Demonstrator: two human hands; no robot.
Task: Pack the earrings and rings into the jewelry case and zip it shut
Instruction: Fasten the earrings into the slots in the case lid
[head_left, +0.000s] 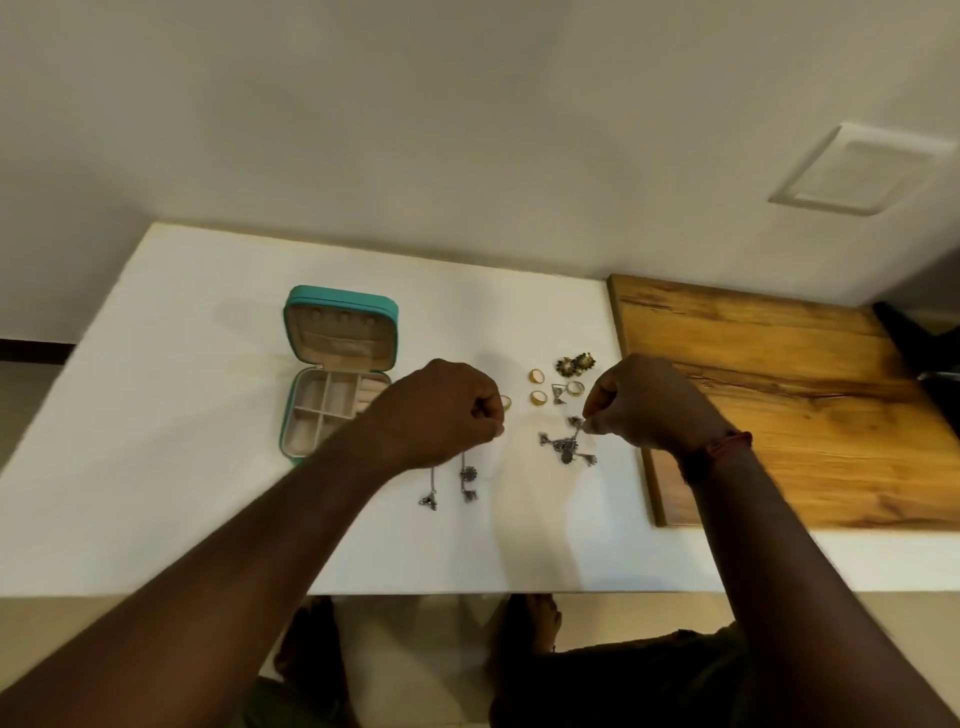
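Note:
A teal jewelry case lies open on the white table, its beige compartments showing. My left hand is closed on a silver dangling earring that hangs below the fist, just right of the case. My right hand pinches the top of a second silver dangling earring, whose charms rest on the table. Between the hands lie several gold rings, a pair of round gold stud earrings and a small silver triangular earring.
A wooden board lies on the table's right side, touching the wall. A dark object pokes in at the far right edge. The table's near edge runs just above my lap and feet.

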